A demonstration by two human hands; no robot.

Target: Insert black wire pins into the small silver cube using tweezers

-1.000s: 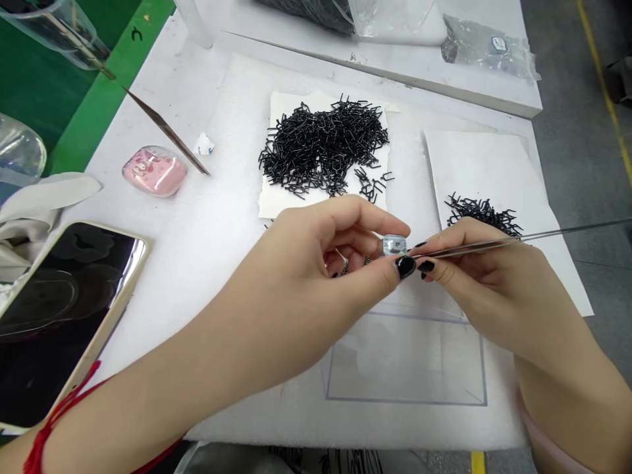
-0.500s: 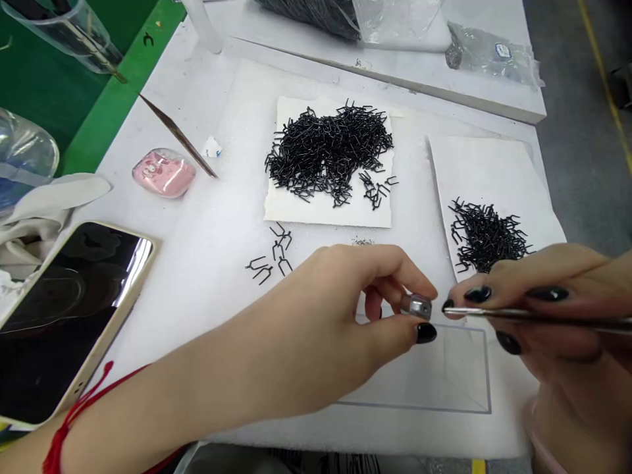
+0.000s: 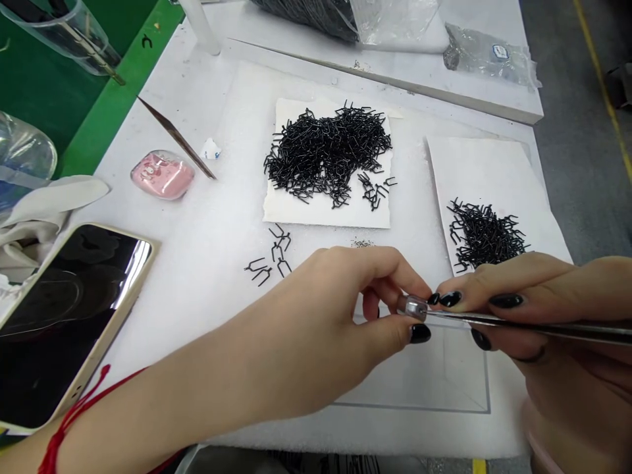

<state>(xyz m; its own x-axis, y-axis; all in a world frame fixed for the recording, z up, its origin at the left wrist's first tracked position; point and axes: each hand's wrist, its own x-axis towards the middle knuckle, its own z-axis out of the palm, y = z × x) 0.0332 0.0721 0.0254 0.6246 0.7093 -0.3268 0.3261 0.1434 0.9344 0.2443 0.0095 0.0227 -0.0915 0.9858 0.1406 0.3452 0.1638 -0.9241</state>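
Pinching a small silvery metal piece (image 3: 413, 307), the left hand (image 3: 336, 309) meets fine tweezers (image 3: 494, 319) pinched in the right hand (image 3: 533, 303); the tips call for steady, exact placing.

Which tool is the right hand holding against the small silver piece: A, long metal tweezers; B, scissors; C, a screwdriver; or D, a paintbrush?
A: the right hand grips long metal tweezers, their tips at the small silver piece pinched in the left hand.
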